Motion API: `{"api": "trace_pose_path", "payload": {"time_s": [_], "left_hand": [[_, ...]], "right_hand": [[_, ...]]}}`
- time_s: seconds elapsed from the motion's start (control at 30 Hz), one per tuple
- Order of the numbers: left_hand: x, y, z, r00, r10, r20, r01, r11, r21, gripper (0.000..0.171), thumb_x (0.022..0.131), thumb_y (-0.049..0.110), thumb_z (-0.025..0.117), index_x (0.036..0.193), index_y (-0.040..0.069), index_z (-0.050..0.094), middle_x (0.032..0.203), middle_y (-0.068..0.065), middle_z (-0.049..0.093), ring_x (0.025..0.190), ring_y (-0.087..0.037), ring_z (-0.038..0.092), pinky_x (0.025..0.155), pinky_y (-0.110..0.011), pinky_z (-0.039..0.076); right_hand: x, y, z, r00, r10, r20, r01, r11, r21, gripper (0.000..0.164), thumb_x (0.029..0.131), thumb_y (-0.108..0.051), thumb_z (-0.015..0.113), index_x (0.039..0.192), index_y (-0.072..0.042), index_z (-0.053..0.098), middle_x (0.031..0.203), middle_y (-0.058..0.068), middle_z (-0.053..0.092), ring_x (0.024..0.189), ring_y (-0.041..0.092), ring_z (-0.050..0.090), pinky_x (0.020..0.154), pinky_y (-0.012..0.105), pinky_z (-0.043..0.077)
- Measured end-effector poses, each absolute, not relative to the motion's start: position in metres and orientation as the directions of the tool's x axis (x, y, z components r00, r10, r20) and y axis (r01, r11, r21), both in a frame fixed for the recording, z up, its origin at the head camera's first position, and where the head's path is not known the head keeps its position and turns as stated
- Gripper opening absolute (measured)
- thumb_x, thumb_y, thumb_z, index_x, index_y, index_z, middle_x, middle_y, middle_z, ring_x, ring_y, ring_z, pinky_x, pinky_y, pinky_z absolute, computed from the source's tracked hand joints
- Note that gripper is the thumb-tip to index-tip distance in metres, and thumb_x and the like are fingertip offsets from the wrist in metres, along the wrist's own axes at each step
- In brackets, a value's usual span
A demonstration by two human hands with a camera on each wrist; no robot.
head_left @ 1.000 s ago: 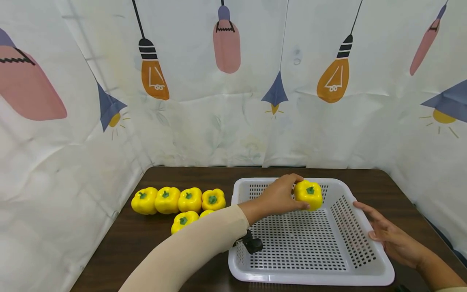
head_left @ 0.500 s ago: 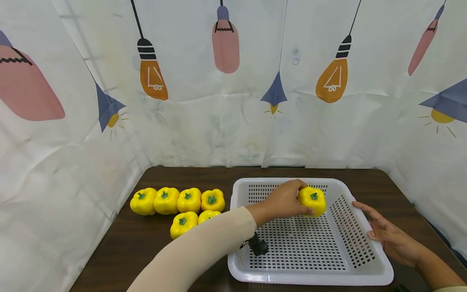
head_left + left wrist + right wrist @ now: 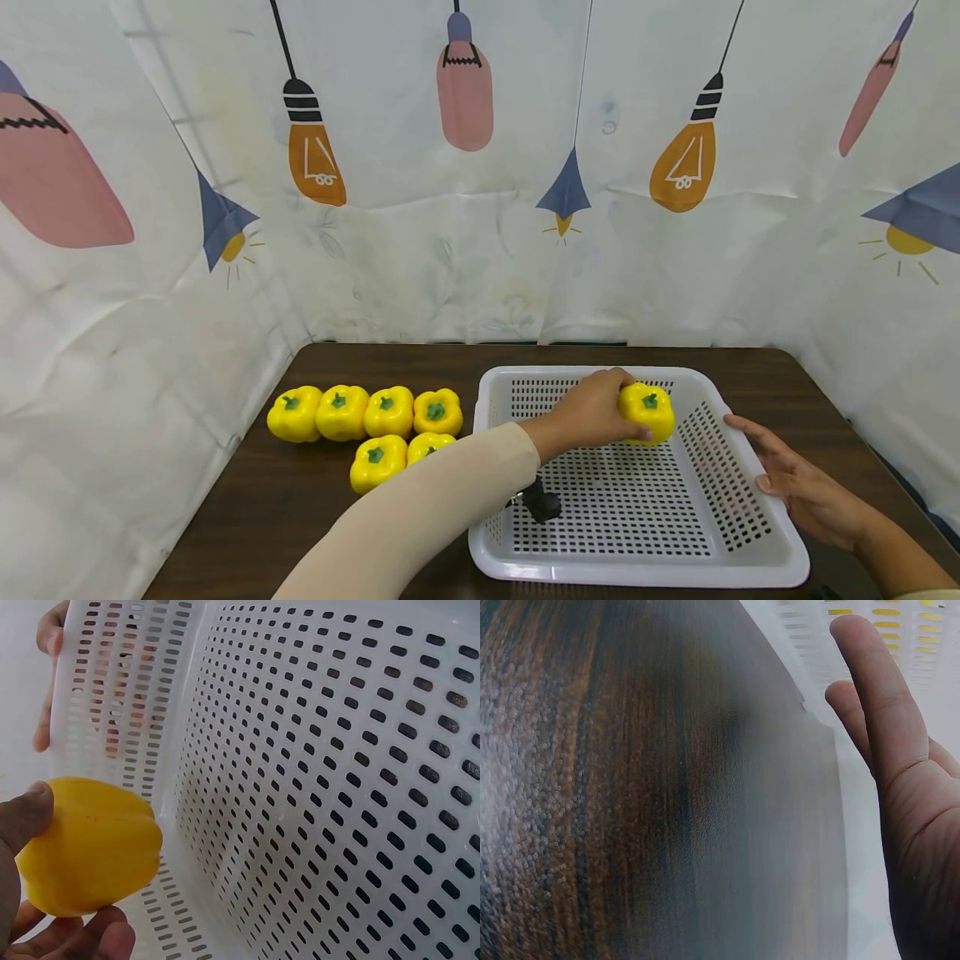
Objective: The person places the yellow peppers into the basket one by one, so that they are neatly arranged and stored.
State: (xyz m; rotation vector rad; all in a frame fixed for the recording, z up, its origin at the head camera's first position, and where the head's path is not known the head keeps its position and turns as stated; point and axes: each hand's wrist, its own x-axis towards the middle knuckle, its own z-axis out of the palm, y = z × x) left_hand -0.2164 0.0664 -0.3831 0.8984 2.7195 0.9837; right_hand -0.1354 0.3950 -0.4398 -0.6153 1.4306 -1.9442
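Observation:
My left hand (image 3: 588,410) holds a yellow bell pepper (image 3: 648,413) with a green stem over the back right part of a white perforated basket (image 3: 637,575). In the left wrist view the thumb and fingers grip the pepper (image 3: 94,847) from opposite sides, above the basket's holed floor (image 3: 300,780). My right hand (image 3: 810,487) touches the basket's right rim from outside. Its fingers (image 3: 889,697) look nearly straight in the right wrist view. Several more yellow bell peppers (image 3: 342,412) stand on the table left of the basket; my left sleeve partly covers the front ones.
The dark wooden table (image 3: 247,500) carries the basket on its right half. A white curtain (image 3: 465,267) printed with lamps hangs behind the table and at both sides. A small black device (image 3: 542,502) sits at my left wrist, over the basket.
My left hand has carried the pepper a little to the right and lower over the basket, slowing in the last half second. The right hand keeps its place on the rim.

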Motion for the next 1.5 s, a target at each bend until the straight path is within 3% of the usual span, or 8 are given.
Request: {"api": "trace_pose_path", "payload": {"time_s": [0.57, 1.5], "left_hand": [[-0.217, 0.083, -0.390, -0.843, 0.534, 0.070, 0.471, 0.668, 0.577, 0.067, 0.078, 0.042, 0.091, 0.132, 0.016, 0.061, 0.111, 0.010, 0.063, 0.090, -0.001, 0.054, 0.079, -0.018, 0.047], [-0.216, 0.100, -0.405, -0.884, 0.467, 0.034, 0.377, 0.666, 0.643, 0.066, 0.076, 0.036, 0.093, 0.129, 0.015, 0.059, 0.109, 0.008, 0.064, 0.092, -0.003, 0.055, 0.084, -0.019, 0.048]], "right_hand": [[-0.136, 0.397, -0.440, -0.683, -0.730, -0.004, 0.222, -0.203, -0.954, 0.075, 0.104, 0.002, 0.022, 0.164, -0.039, 0.002, 0.155, 0.003, 0.041, 0.131, 0.042, 0.052, 0.092, 0.073, 0.046], [-0.136, 0.395, -0.440, -0.675, -0.737, -0.023, 0.243, -0.192, -0.951, 0.073, 0.105, -0.001, 0.026, 0.163, -0.042, 0.004, 0.152, 0.004, 0.045, 0.128, 0.045, 0.054, 0.092, 0.074, 0.045]]}}
